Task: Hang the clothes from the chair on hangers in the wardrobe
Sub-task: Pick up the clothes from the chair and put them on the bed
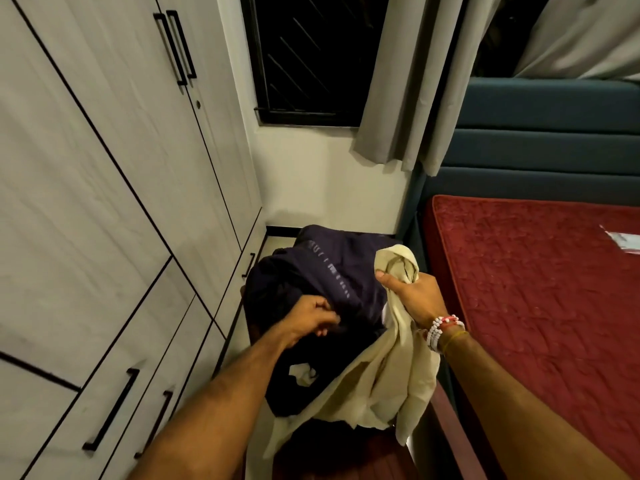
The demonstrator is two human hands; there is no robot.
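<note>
**Item 1: cream garment [388, 382].** Thin, pale cream cloth, creased, with no print in view. The right hand [414, 299] holds it: fingers and thumb are wrapped round a bunched upper end, and a fold stands up above the fist. From the fist its length falls down and back toward the person, between the two forearms. The lower edge trails across the pile. Garment type cannot be told.

**Item 2: navy garment [311, 271].** Dark navy, heaped, with a line of faint pale lettering running away from the left hand. It lies directly under and beyond both hands. The left hand [311, 322] rests on its near side, fingers curled into the fabric in a pinch. A white scrap shows between the hands, just below the right thumb.

**Item 3: chair seat [346, 459].** Judged from a reddish-brown surface below the pile; most of it is covered.

**Item 4: wardrobe [104, 168].** It stands to the outer side of the left hand, near. Its pale doors are closed, with black bar handles [176, 46]. No hanger is in view.

**Item 5: bed [536, 289].** It has a red quilted cover and lies just outside the right forearm.

**Note.** The cream piece is already lifted, and the left arm is nearer the doors. The coming move probably turns on freeing that hand to open one.
</note>
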